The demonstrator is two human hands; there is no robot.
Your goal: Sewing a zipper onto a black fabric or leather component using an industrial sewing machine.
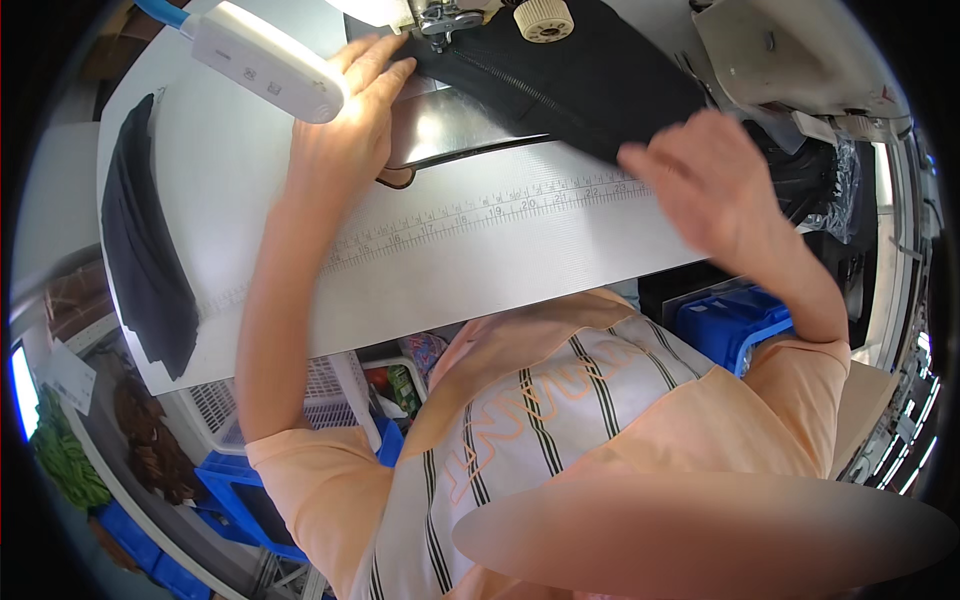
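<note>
A piece of black fabric (600, 80) lies across the sewing machine bed, with a toothed line like a zipper or seam running along it. At the top, the presser foot (438, 40) of the sewing machine stands over its left part. My left hand (368, 95) rests beside the foot with its fingers stretched out flat, partly covered by a white box-shaped device (265, 62). My right hand (705, 180), smeared by motion, is closed at the fabric's near right edge, where its fingers appear to pinch the cloth.
Another strip of black fabric (150, 240) lies at the table's left. A printed ruler scale (500, 212) runs along the white table (450, 270). Below the table are a white basket (325, 395) and blue bins (735, 320). The machine's cream-coloured head (800, 60) rises at the right.
</note>
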